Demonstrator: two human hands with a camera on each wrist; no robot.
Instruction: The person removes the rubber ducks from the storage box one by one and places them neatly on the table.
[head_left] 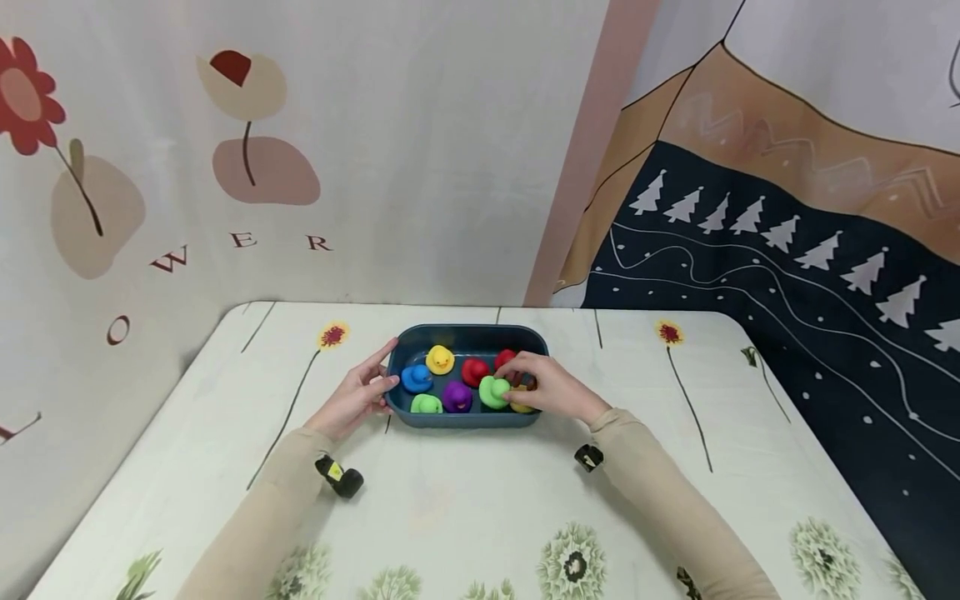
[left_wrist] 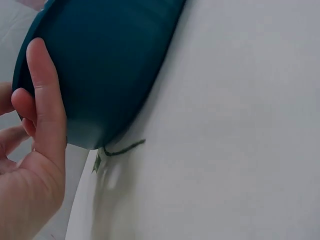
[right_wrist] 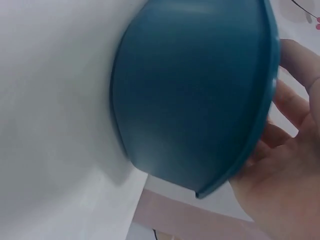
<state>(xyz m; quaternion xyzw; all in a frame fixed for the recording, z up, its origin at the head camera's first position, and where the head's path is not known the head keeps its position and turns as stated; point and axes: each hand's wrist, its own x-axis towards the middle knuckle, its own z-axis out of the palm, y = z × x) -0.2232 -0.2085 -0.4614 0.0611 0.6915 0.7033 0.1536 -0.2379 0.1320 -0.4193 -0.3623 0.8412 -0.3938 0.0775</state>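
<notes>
A dark blue plastic tub [head_left: 468, 420] stands on the table, holding several small rubber ducks. My left hand [head_left: 358, 393] grips the tub's left end; in the left wrist view the thumb lies along the outer wall [left_wrist: 110, 65]. Over the tub's right end, my right hand [head_left: 551, 385] pinches a light green duck [head_left: 492, 392] between thumb and fingers. Red ducks [head_left: 475, 372] sit behind it, and a yellowish one is partly hidden under the hand. The tub's wall [right_wrist: 190, 90] hides the right fingertips in the right wrist view.
Also in the tub are a yellow duck [head_left: 440, 360], a blue duck [head_left: 417, 378], a purple duck [head_left: 457, 397] and another light green duck [head_left: 427, 404]. A flower-printed white cloth [head_left: 465, 508] covers the table. Patterned curtains [head_left: 420, 167] hang behind it.
</notes>
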